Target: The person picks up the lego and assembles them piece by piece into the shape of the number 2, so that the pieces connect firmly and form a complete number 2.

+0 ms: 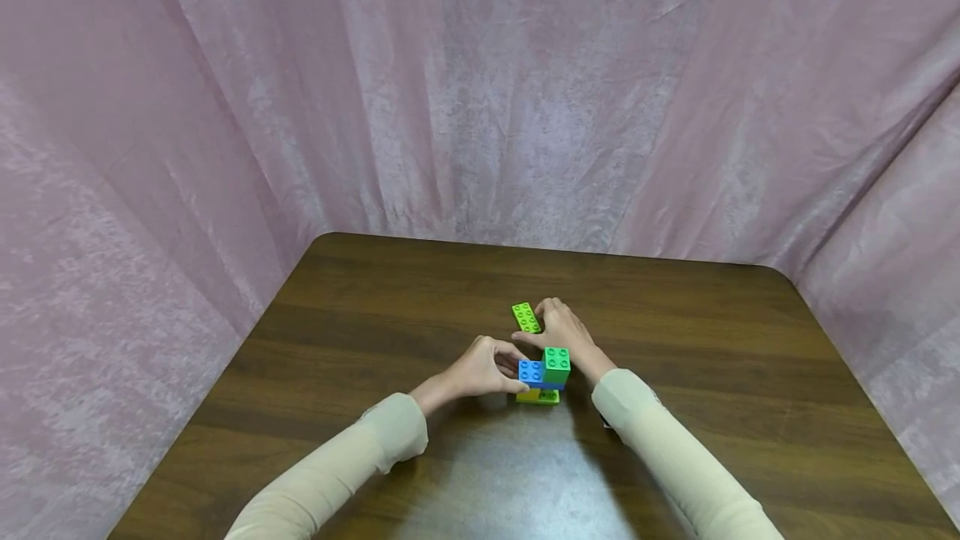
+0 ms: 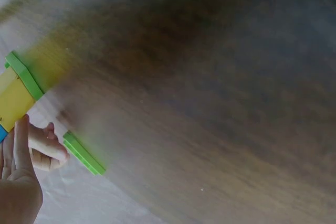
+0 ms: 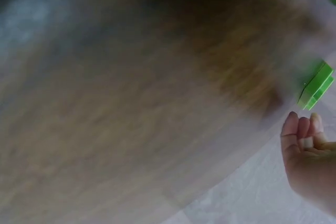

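Observation:
A small stack of toy building bricks stands near the middle of the table. It has a green brick [image 1: 557, 365] on a blue brick [image 1: 530, 371], with a yellow brick [image 2: 14, 103] and a lime-green plate [image 1: 538, 398] beneath. My left hand [image 1: 480, 369] pinches the stack's left side between thumb and fingers. Beyond it, a loose lime-green studded plate [image 1: 525, 317] lies flat on the wood. Beside that plate my right hand [image 1: 561, 332] reaches with loosely bent fingers; in the right wrist view [image 3: 310, 156] a gap shows between fingertips and plate.
The brown wooden table [image 1: 390, 290] has rounded far corners. Pink curtains [image 1: 510, 90] hang behind it and along both sides. A small dark and white object [image 1: 607, 422] shows partly beneath the right sleeve; its kind is unclear.

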A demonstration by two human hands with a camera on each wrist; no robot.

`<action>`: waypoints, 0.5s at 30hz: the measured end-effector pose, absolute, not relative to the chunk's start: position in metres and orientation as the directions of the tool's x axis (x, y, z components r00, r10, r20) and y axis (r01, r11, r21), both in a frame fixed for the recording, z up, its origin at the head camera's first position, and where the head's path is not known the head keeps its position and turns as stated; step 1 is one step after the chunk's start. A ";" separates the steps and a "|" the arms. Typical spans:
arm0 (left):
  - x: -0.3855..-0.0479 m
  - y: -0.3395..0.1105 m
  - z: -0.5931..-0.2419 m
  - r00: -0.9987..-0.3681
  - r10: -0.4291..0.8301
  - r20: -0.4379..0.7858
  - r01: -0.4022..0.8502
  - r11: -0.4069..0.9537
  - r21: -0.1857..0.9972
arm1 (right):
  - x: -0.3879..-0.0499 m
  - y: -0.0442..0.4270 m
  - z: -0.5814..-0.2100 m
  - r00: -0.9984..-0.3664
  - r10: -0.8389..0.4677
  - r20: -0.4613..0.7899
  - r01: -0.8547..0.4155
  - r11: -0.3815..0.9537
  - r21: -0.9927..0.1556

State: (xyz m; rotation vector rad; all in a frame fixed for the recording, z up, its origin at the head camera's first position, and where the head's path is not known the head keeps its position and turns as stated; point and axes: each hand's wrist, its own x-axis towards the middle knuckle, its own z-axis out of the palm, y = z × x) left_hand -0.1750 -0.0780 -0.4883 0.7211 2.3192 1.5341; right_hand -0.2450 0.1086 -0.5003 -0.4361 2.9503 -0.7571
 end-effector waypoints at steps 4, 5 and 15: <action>-0.173 -0.078 -0.484 -0.838 0.544 0.043 0.248 0.309 0.918 | -0.246 0.107 -0.502 -0.963 -0.265 -0.055 -0.210 0.859 -0.467; -0.172 -0.077 -0.484 -0.837 0.545 0.042 0.247 0.308 0.919 | -0.247 0.107 -0.503 -0.963 -0.262 -0.067 -0.203 0.863 -0.463; -0.176 -0.079 -0.489 -0.836 0.547 0.049 0.253 0.306 0.918 | -0.251 0.106 -0.506 -0.963 -0.261 -0.075 -0.198 0.865 -0.462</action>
